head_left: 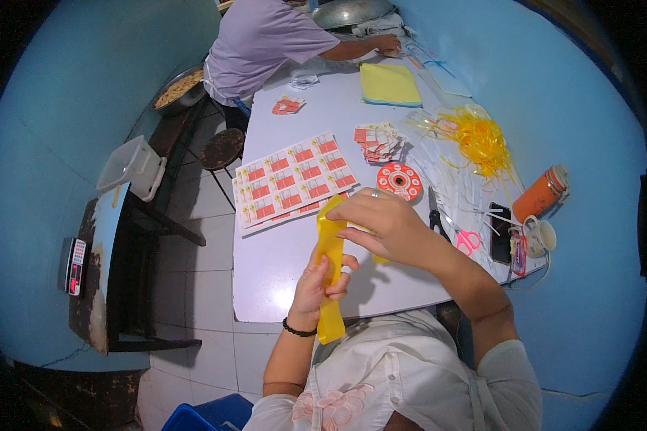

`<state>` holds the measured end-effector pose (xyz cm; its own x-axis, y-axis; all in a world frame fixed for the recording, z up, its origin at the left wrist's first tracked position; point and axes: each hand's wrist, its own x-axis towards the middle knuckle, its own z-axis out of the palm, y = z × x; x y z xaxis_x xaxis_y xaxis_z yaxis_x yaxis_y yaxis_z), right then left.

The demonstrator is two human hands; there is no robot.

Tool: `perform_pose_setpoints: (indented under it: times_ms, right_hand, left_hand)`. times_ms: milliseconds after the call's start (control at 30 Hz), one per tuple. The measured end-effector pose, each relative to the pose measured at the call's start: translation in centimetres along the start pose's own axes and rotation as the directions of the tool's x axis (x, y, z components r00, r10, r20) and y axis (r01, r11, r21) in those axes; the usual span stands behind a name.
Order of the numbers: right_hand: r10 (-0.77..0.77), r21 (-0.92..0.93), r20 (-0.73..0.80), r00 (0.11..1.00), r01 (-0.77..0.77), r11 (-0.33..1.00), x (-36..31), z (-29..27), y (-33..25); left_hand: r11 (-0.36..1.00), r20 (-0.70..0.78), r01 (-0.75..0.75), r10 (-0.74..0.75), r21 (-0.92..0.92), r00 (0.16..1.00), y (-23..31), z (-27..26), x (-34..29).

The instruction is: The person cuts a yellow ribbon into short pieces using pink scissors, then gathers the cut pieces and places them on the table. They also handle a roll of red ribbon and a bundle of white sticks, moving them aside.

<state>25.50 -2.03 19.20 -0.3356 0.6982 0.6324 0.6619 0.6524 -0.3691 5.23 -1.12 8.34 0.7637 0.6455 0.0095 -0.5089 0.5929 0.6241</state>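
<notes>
Yellow strip (330, 243), glossy, stood nearly upright over the near table edge. Left hand (313, 287) gripped it at mid-length, thumb across its face, fingers curled around behind to the right; lower end hung free below. Right hand (381, 224) was bent over the upper end, fingertips at its edge; could not tell whether thumb and fingers pinched it.

Around, left to right: scale (73, 267) on a worn side table (97, 287); white box (129, 169); round stool (223, 149); another person (262, 43) at the far side, arm stretched across the table (266, 302). Card sheets (295, 179) lay overlapped, their near right corner just behind the strip's top. Cut cards (381, 142) were heaped beyond the right hand, a red-and-white roll (397, 181) close by its knuckles. Dark scissors (436, 218) and pink-handled scissors (469, 241) crowded the right forearm. Farther right: tangled ribbon (482, 140), phone (501, 233), orange jar (541, 195), cup (539, 235).
</notes>
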Motion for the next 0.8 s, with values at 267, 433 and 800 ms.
perform_pose_setpoints:
  times_ms: [267,433,800]
  right_hand:
    - [0.28,0.151,0.27,0.921,-0.328,0.933,0.9,-1.1,-0.3]
    - [0.274,0.273,0.242,0.931,-0.336,0.901,0.6,-1.8,-1.4]
    - [-0.324,-0.161,0.101,0.941,0.337,0.928,-3.7,2.7,-5.5]
  left_hand:
    - [0.993,0.117,0.121,-0.12,-0.003,0.986,-1.2,-0.1,-0.4]
    - [0.963,0.068,-0.066,0.05,0.262,0.996,-1.4,0.2,-0.3]
    - [0.992,-0.096,-0.123,0.122,-0.004,0.988,-0.8,2.5,-1.8]
